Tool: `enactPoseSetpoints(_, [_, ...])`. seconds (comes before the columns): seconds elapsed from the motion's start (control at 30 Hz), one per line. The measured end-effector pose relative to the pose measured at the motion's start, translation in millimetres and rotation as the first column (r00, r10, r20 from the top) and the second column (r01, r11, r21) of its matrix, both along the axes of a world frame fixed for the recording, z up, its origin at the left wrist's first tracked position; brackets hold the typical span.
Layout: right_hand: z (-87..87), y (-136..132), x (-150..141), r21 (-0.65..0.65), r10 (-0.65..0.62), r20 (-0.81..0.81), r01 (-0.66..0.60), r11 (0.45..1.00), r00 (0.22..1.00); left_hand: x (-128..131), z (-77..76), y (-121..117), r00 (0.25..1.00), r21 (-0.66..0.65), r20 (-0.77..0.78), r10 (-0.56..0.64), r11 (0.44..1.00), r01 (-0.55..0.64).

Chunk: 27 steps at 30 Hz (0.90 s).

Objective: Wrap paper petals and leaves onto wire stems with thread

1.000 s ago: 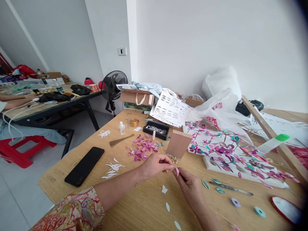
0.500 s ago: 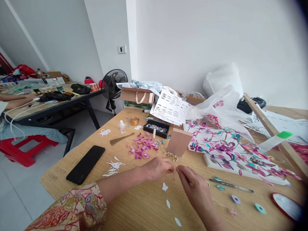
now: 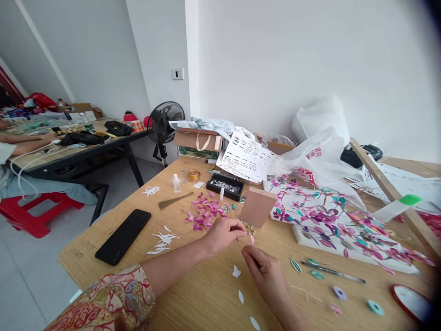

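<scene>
Over the wooden table [image 3: 193,294], the left hand [image 3: 223,235] and right hand [image 3: 264,269] are each pinched thumb to finger, a pink petal [image 3: 252,239] between their tips (which one grips it, I cannot tell); a light, steady pinch should best avoid creasing it. Nearby count one phone [image 3: 123,236], two spools [image 3: 375,307], three white cut-outs [image 3: 240,297] in a row.

Pink at the grip, magenta beyond

The small petal [image 3: 252,239] at the grip is pink. Just beyond, the loose petals [image 3: 206,210] run from magenta to pale pink. Left of the grip, the cut-outs [image 3: 166,239] are white and the phone [image 3: 123,236] black. To its right, flower sprays [image 3: 329,212] mix magenta, purple and teal over a white slab [image 3: 303,238]. Lower left, the sleeve [image 3: 119,294] swirls red and gold on cream.
</scene>
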State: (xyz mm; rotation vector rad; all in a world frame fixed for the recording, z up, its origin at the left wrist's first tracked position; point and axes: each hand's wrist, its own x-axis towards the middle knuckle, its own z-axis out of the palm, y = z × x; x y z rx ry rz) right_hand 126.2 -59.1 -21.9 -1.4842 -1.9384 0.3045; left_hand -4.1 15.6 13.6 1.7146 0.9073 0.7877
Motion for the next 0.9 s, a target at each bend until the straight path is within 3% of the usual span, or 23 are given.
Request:
enactPoseSetpoints(0.1, [6.1,-4,-2,0.024,0.011,0.068,-0.013,1.000,0.998,-2,-5.0,2,0.980,0.347,-0.200,-0.005,0.935,0.076])
enactPoseSetpoints(0.17, [10.9,-5,2,0.060,-0.004,0.097,-0.002,0.998,0.995,-4,-7.7,2,0.947,0.468,-0.321,-0.034,0.863,0.190])
enactPoseSetpoints(0.27, [16.3,-4,13,0.095,-0.049,0.114,0.038,0.995,0.992,-7,-7.5,0,0.886,0.472,-0.433,-0.164,0.796,0.378])
enactPoseSetpoints(0.33, [17.1,-2,22,0.099,-0.087,0.094,0.078,0.992,0.992,-8,-4.1,-2,0.873,0.399,-0.397,-0.284,0.803,0.442])
enactPoseSetpoints(0.4, [15.0,1,29,0.084,-0.115,0.047,0.111,0.990,0.992,-9,0.4,-5,0.901,0.252,-0.257,-0.350,0.876,0.412])
enactPoseSetpoints(0.47, [10.9,4,31,0.040,-0.126,-0.004,0.126,0.991,0.992,-8,4.2,-8,0.942,0.027,-0.067,-0.329,0.943,0.331])
enactPoseSetpoints(0.53, [6.2,6,29,-0.003,-0.119,-0.038,0.119,0.993,0.992,-6,6.1,-10,0.968,-0.169,0.083,-0.237,0.954,0.248])
enactPoseSetpoints(0.6, [2.1,7,24,-0.020,-0.097,-0.055,0.096,0.995,0.994,-4,5.8,-10,0.978,-0.253,0.162,-0.134,0.952,0.172])
enactPoseSetpoints(0.77, [-3.0,4,9,0.015,-0.024,-0.036,0.025,1.000,0.999,0,-0.2,-2,0.990,-0.202,0.140,0.023,0.979,0.006])
enactPoseSetpoints(0.83, [-2.2,1,5,0.017,0.004,-0.007,-0.004,1.000,1.000,-1,-2.5,1,0.999,-0.066,0.035,0.036,0.997,-0.033])
enactPoseSetpoints(0.9, [0.8,-2,3,0.030,0.017,0.028,-0.018,0.999,0.999,-2,-4.7,3,0.994,0.159,-0.103,0.040,0.987,-0.023])
